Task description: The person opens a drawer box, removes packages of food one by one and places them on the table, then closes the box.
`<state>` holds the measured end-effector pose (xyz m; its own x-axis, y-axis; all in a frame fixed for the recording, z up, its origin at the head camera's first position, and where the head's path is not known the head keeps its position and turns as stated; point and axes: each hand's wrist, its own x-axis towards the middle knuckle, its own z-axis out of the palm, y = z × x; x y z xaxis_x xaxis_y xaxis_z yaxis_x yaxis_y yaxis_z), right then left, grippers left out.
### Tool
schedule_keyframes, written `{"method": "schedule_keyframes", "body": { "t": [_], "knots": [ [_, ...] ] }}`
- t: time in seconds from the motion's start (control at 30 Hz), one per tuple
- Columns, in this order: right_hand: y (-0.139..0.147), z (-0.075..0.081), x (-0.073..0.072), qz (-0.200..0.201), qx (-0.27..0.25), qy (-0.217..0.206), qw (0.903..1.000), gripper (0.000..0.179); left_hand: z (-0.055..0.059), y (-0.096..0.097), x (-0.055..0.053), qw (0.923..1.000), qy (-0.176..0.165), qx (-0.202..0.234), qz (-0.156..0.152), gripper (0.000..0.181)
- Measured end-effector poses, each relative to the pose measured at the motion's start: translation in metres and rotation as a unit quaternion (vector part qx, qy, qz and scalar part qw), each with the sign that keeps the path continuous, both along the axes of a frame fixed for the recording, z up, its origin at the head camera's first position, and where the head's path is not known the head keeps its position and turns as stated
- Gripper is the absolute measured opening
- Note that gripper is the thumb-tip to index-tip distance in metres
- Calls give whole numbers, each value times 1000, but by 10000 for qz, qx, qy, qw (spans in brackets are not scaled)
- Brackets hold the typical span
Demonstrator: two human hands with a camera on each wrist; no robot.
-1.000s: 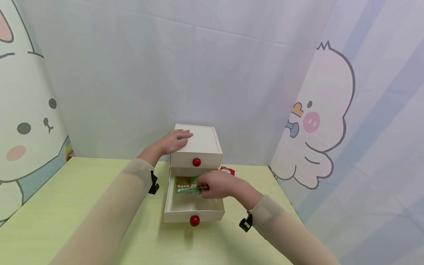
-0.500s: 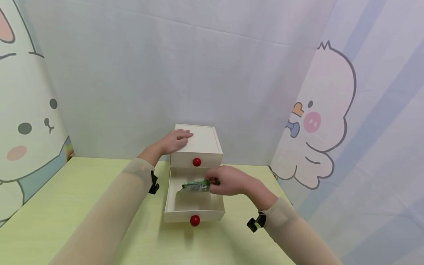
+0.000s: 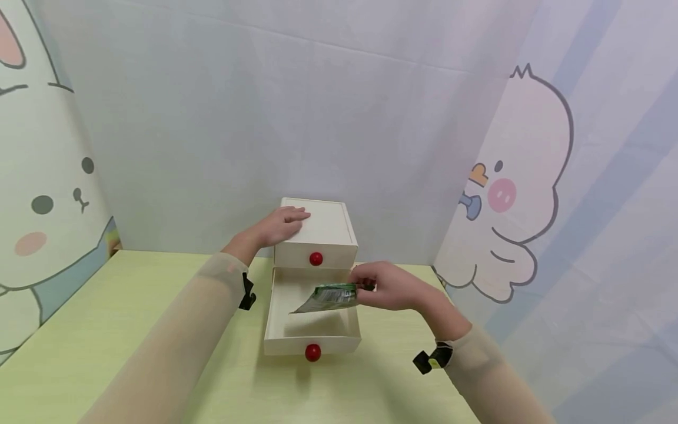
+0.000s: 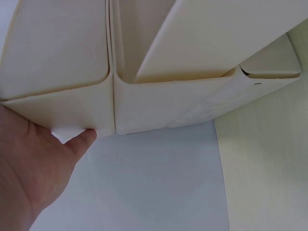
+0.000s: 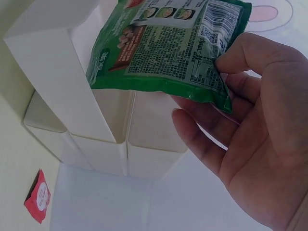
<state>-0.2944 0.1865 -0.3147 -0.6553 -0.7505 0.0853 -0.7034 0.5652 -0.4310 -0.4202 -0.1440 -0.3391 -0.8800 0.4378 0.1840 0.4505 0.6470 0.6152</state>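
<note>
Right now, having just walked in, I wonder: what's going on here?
A person's right hand pinches a green packet by one end, above a pulled-out drawer. The left hand rests on top of the white cabinet. A red packet lies on the table beside the cabinet.

Packet (image 5: pixel 163 62) over the pulled-out drawer (image 3: pixel 339 345), cabinet (image 3: pixel 325 222) behind, sachet (image 5: pixel 38 198) on the table (image 3: pixel 138 282) beside the cabinet

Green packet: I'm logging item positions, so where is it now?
Below the middle of the head view, the green packet is pinched in the right hand, extending to its left over the open white drawer.
</note>
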Motion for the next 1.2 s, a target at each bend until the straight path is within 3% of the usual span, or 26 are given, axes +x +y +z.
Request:
{"method": "schedule_keyframes", "body": {
  "t": [0.3, 0.73, 1.2],
  "knots": [
    [37, 9, 6, -61, -634, 57, 9980, 21, 2, 1, 1, 10000, 28, -12, 51, 57],
    [100, 13, 7, -647, -973, 397, 9924, 22, 3, 2, 4, 9999, -38, 87, 51, 57],
    [145, -13, -15, -1802, -899, -82, 9795, 17, 3, 1, 4, 9999, -107, 81, 101, 57]
  ]
}}
